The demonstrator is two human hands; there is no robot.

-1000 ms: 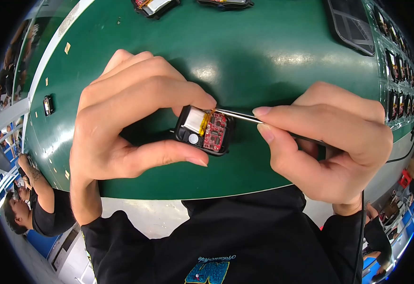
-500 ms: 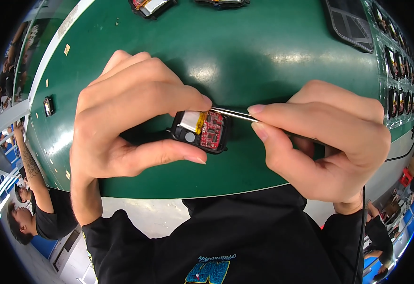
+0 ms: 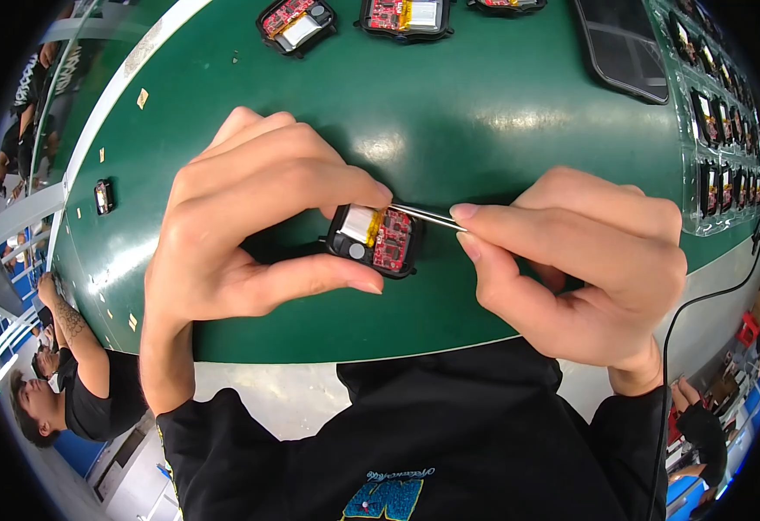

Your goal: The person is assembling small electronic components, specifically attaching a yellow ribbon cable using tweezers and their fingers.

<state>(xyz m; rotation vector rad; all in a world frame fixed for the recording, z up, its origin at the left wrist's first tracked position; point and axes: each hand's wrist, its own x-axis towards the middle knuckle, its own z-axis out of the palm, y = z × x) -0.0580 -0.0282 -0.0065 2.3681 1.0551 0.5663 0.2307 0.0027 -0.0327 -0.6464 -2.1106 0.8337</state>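
Between the thumb and index finger of my left hand [image 3: 254, 226] is a small black device housing [image 3: 375, 241], lying open-side up. Inside it show a red circuit board, a silver battery cell with yellow tape, and a round grey disc. My right hand [image 3: 579, 260] pinches a pair of metal tweezers [image 3: 432, 216] between thumb and index finger. The tweezers' tips reach the upper edge of the housing, close to the left index fingertip. Whether they grip anything there is too small to tell.
Similar open housings [image 3: 296, 26] lie along the far side of the green table [image 3: 449, 321]. A black phone-like slab [image 3: 623, 48] and a clear tray [image 3: 701, 187] of several devices sit at right. One more small device [image 3: 104, 197] lies at left. A co-worker [image 3: 85, 373] sits at left.
The whole view has shifted slightly, so more of the far housings shows. Both hands keep their hold, and the tweezers' tips stay at the housing's upper edge.
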